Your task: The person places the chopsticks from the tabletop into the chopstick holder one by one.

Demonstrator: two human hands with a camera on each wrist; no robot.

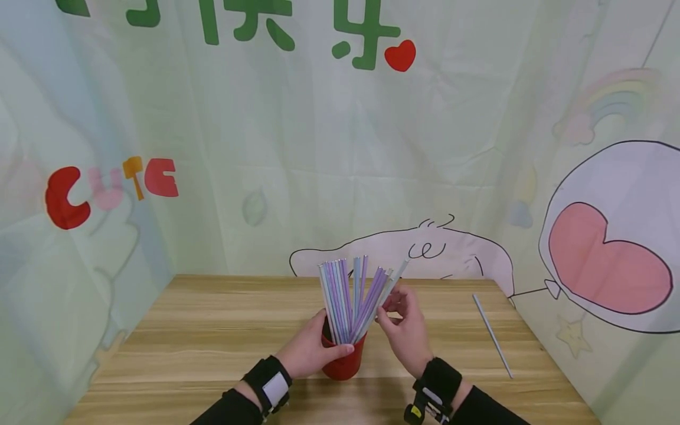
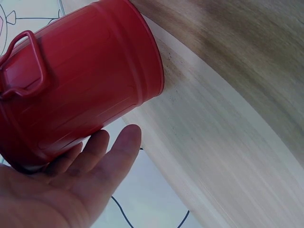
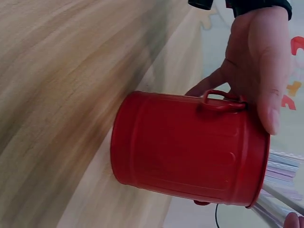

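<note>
A red metal bucket (image 1: 342,369) with small side handles stands on the table, holding many purple, blue and whitish straws (image 1: 340,295). My left hand (image 1: 307,352) grips the bucket, its thumb at the rim in front of the straws and the other fingers along the far side. In the left wrist view those fingers (image 2: 114,161) lie against the bucket's wall. On the right, my right hand (image 1: 408,330) pinches a pale straw (image 1: 399,274) that leans out over the rim. Only its fingertips (image 3: 291,221) show at the right wrist view's corner.
A single bluish straw (image 1: 493,336) lies on the right part of the wooden table (image 1: 223,319). Behind and beside the table hangs a printed cloth (image 1: 319,147) with cartoon drawings and letters.
</note>
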